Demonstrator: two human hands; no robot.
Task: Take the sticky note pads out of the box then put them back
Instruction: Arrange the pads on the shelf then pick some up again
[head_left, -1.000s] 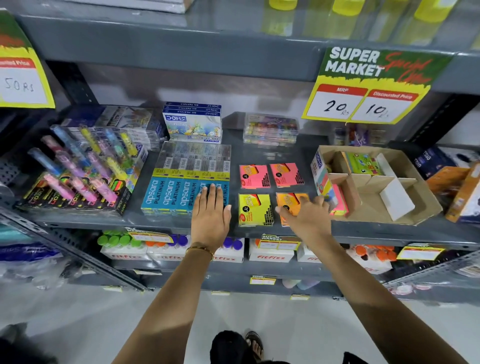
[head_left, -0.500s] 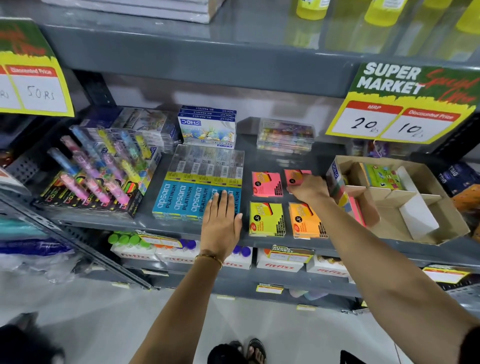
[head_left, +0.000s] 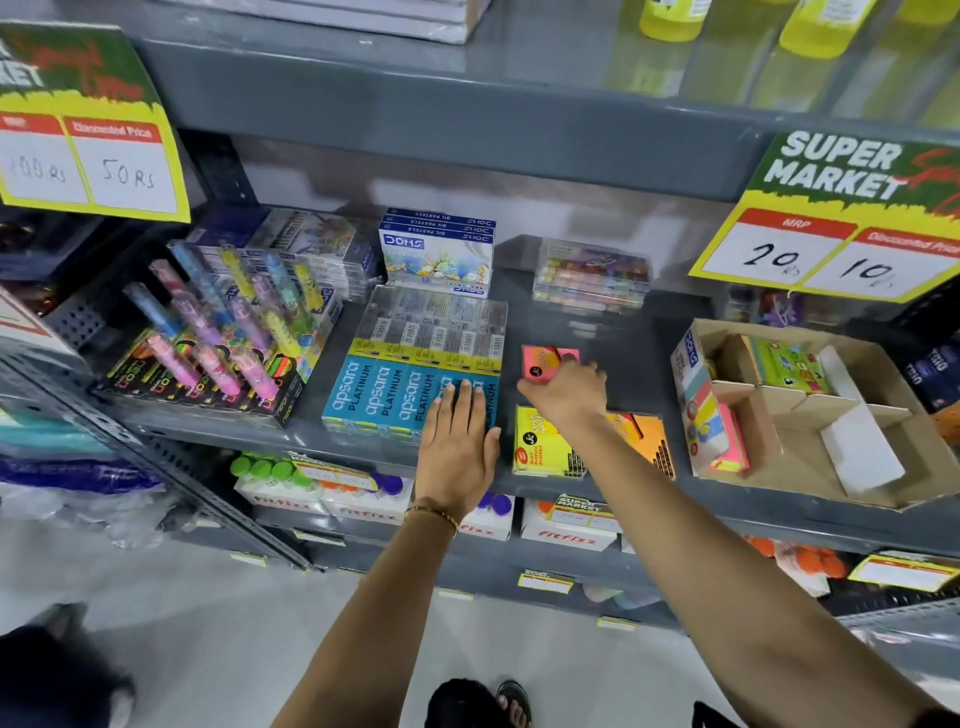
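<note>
Two pink sticky note pads (head_left: 539, 365) overlap at the back of the grey shelf, and my right hand (head_left: 566, 397) grips them from the front. A yellow pad (head_left: 537, 447) and an orange pad (head_left: 647, 436) lie flat nearer the shelf edge, partly under my right forearm. The open cardboard box (head_left: 893, 358) stands to the right; it holds a green pad (head_left: 784, 364) at the back and a stack of pink and yellow pads (head_left: 732, 439) in its front left compartment. My left hand (head_left: 460, 441) rests flat, fingers apart, on the blue pencil boxes (head_left: 384, 395).
Highlighter packs (head_left: 218, 343) fill the shelf's left side. Oil pastel boxes (head_left: 439, 249) and clear crayon cases (head_left: 592, 275) stand at the back. Price signs (head_left: 831, 228) hang from the shelf above. White bottle boxes (head_left: 566, 530) line the shelf below.
My right hand has gone from the orange pad at the front to the back right pink pad, then slid left with it onto the other pink pad. My left hand has stayed put.
</note>
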